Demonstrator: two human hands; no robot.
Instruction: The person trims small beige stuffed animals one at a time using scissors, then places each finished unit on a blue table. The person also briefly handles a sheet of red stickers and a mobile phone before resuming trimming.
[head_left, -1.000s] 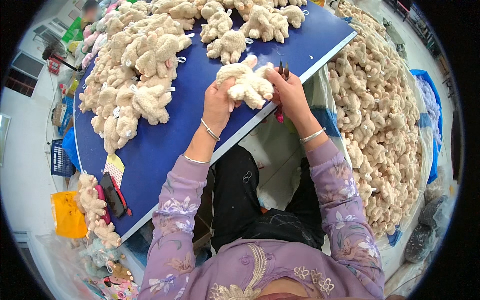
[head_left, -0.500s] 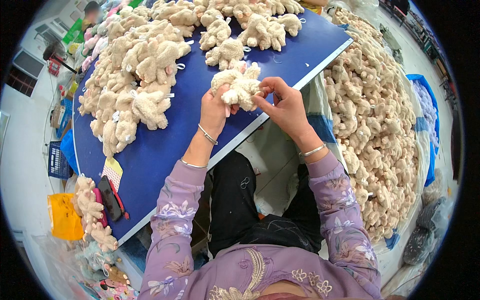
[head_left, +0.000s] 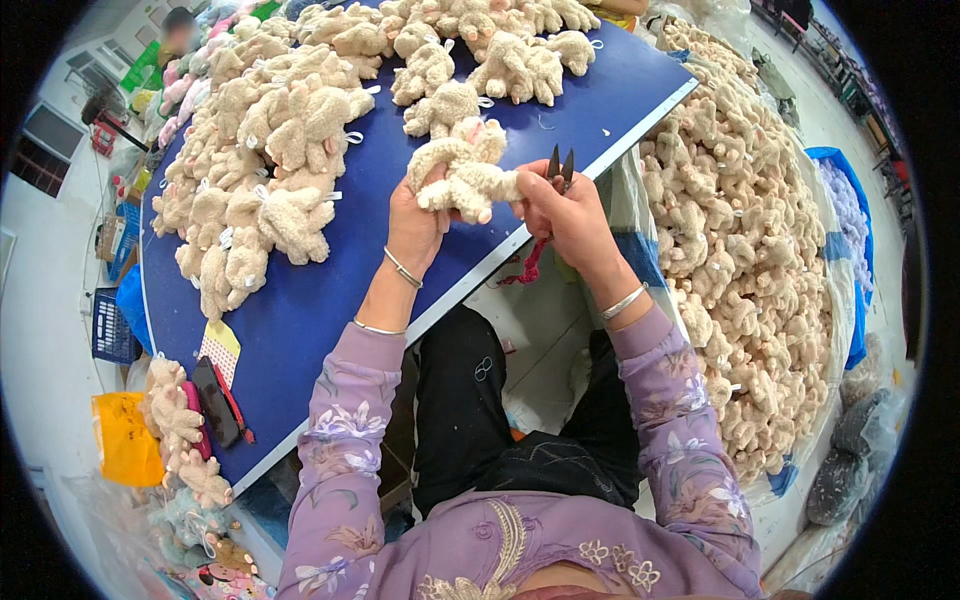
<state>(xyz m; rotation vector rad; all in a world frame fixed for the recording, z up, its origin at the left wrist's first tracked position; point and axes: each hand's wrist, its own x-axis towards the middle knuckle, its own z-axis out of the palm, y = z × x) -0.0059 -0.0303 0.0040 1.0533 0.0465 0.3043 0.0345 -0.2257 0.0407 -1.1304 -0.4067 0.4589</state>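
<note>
A: What is biggest here, and how much of it shows?

B: The blue-topped table with a pale straight edge (head_left: 340, 310); its far end lies under plush toys and runs out of view at the top

A: And next in size?

B: The great heap of cream, fleecy plush animals (head_left: 745, 270) to the right of the table, bordered by white woven sacking with blue bands (head_left: 642, 238); only its surface layer can be seen. Then the loose pile of similar cream toys (head_left: 285, 120) on the tabletop, cut off above, its single pieces hard to tell apart

A: How are the hands gripping?

B: The left hand (head_left: 415, 225) clasps the body of one cream, curly-fleeced plush animal with pinkish patches (head_left: 460, 175), held over the tabletop near its edge; several fingers are hidden behind it. The right hand (head_left: 572, 220) pinches the end of a limb, forefinger hard to make out, and is also wrapped around dark, pointed metal snips (head_left: 568, 166), blades slightly apart, handles hidden in the palm

A: Anything smaller?

B: A dark pink, knotted strip (head_left: 530, 266) hanging below the right hand; whether it joins the snips, I cannot tell
</note>
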